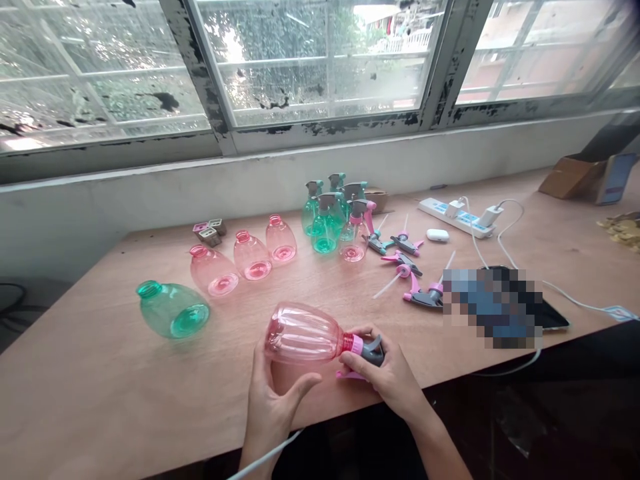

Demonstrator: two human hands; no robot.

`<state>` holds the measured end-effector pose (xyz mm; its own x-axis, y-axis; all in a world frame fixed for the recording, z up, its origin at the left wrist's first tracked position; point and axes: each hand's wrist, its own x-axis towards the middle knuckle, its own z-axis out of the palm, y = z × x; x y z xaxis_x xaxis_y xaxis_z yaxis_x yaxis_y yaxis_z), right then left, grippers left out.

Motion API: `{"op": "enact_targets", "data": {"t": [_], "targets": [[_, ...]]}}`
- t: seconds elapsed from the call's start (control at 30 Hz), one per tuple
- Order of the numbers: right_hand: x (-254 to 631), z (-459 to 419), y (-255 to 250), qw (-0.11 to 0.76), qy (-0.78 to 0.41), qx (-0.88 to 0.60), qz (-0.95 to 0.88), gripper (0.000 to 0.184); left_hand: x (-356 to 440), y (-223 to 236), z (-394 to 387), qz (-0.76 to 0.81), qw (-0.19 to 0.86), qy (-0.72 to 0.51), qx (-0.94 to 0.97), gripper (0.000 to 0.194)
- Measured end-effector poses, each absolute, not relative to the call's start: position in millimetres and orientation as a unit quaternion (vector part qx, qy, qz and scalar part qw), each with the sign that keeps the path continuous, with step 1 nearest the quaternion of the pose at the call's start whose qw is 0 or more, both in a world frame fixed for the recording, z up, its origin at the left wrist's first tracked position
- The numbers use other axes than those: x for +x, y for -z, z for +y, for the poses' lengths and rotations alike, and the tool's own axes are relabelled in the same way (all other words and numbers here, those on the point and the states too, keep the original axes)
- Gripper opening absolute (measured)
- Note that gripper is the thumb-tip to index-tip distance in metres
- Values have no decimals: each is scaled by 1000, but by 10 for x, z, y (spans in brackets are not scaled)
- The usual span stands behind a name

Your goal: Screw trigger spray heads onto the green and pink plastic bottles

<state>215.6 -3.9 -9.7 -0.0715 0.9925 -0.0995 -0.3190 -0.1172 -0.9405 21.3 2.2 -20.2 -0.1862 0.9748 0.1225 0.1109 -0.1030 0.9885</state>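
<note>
A clear pink spray bottle [305, 333] lies sideways in the air above the table's front, its base to the left. My left hand [273, 393] cups the base end, thumb spread away from the bottle, other fingers partly hidden behind it. At the neck, my right hand [383, 367] is closed round a grey trigger sprayer head [373, 352] with a pink collar [357, 345]. The collar sits at the bottle's threaded mouth; how tightly, I cannot tell. A pink piece of the sprayer [350, 375] shows below my right thumb.
Left of centre stand open pink bottles [253, 257] and a green one [175, 310]. Assembled spray bottles [327, 223] cluster near the wall. Loose sprayer heads [403, 263] lie to the right, beside a tablet [553, 313], a power strip [457, 217] and cables. A cardboard box [570, 177] stands far right.
</note>
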Motion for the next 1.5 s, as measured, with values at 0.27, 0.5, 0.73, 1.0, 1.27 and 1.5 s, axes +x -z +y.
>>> {"op": "enact_targets", "data": {"t": [0.27, 0.5, 0.73, 1.0, 1.27, 1.5], "targets": [[2159, -43, 57, 528, -612, -431, -401, 34, 193, 208, 48, 527, 407, -568, 484, 73], [2156, -42, 52, 534, -612, -430, -394, 33, 223, 169, 5, 541, 402, -542, 502, 82], [2159, -52, 33, 512, -616, -439, -407, 32, 275, 121, 8, 531, 402, -607, 434, 84], [2161, -43, 57, 517, -615, -439, -402, 35, 220, 200, 15, 560, 331, -546, 528, 79], [2175, -48, 98, 498, -611, -440, -429, 36, 261, 127, -20, 523, 370, -614, 461, 69], [2183, -43, 83, 504, -638, -416, -408, 36, 227, 205, -1, 522, 365, -597, 488, 64]]}}
